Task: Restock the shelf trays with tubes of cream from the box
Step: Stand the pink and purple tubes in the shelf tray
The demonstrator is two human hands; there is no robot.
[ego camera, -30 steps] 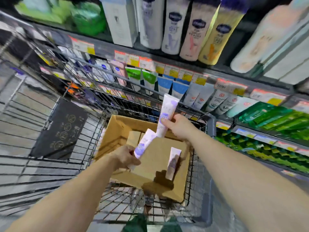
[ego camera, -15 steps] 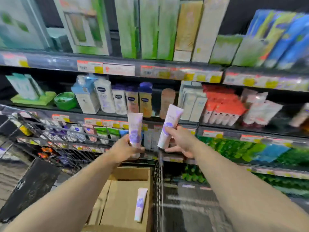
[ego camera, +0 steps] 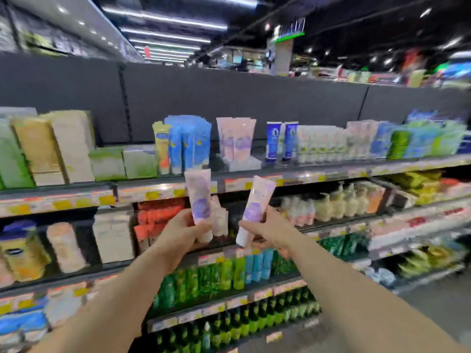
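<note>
Stocked shop shelves (ego camera: 254, 178), blurred aisle

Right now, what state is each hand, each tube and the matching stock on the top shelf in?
left hand: grips a tube near its cap end
left tube: upright, cap down, off the shelf
right hand: grips a tube low down
right tube: tilted right, cap down
matching tubes: standing on the top shelf, cap down

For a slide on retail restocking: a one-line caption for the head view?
Left hand and right hand each raise a pink cream tube toward matching tubes on the top shelf.
</note>
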